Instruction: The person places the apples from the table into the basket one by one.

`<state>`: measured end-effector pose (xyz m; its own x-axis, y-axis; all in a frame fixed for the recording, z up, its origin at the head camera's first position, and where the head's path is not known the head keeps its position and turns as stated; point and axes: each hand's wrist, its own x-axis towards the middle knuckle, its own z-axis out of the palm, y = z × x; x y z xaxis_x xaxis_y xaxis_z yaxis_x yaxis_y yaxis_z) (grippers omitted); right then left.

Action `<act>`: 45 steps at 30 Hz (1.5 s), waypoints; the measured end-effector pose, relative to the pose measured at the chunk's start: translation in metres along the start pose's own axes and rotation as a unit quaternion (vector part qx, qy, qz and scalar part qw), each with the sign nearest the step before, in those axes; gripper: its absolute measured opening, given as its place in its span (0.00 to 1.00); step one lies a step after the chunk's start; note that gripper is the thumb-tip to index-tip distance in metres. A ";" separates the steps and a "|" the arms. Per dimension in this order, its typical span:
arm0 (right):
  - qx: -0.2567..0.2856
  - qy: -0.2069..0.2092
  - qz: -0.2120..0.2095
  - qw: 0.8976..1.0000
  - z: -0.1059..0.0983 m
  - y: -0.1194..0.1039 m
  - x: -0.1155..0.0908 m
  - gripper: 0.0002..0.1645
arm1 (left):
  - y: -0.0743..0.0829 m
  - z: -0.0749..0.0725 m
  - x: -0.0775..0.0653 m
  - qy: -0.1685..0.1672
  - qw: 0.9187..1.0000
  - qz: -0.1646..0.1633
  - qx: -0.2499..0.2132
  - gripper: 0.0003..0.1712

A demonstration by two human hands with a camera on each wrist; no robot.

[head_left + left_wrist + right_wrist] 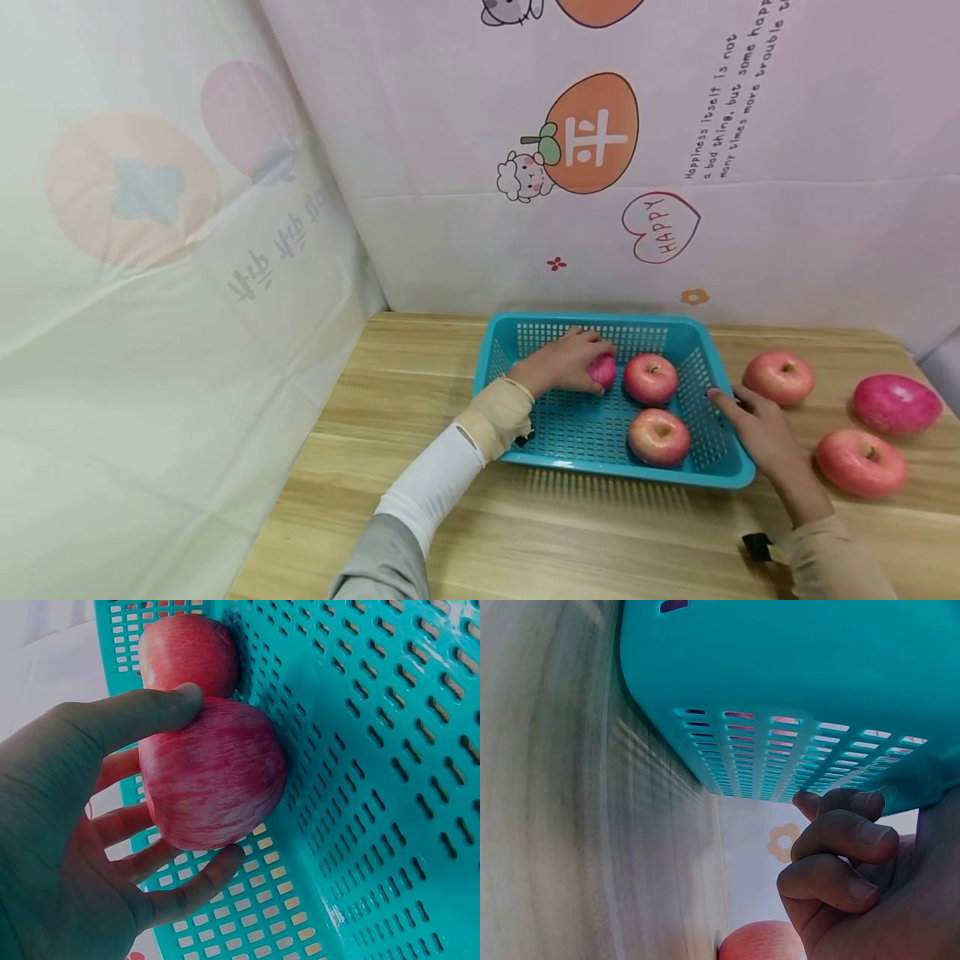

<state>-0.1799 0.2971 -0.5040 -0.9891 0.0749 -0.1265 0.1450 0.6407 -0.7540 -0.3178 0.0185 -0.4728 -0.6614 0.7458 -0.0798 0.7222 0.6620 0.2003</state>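
Note:
My left hand (564, 364) reaches into a turquoise plastic basket (592, 469) and holds a deep pink apple (603, 372). In the left wrist view its thumb lies on top of the apple (217, 776), and the other fingers are round its side and underneath. Two lighter red apples, one at the back (650, 378) and one at the front (659, 437), sit in the basket's right half. On the basket's right side my right hand (765, 433) grips the rim. Its curled fingers (832, 881) show outside the wall in the right wrist view.
Right of the basket, on the wooden table (405, 433), lie a light red apple (778, 377), a bright pink round fruit (896, 405) and another light red apple (861, 463). A printed white cloth (450, 250) hangs behind the table, with another at the left.

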 end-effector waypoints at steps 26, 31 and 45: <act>0.005 -0.001 0.009 1.000 0.000 0.000 -0.001 0.48 | 0.003 0.007 0.002 -0.017 0.999 -0.023 0.038 0.38; 0.003 -0.002 0.008 1.000 0.000 0.001 -0.001 0.48 | 0.003 0.007 0.002 -0.016 0.999 -0.026 0.041 0.39; 0.004 0.005 -0.001 1.000 0.000 0.001 -0.001 0.47 | 0.005 0.005 0.001 -0.018 0.998 -0.025 0.051 0.42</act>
<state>-0.1789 0.2976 -0.5041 -0.9896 0.0817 -0.1185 0.1433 0.6345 -0.7595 -0.3137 0.0231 -0.4766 -0.6906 0.7128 -0.1222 0.7067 0.7011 0.0957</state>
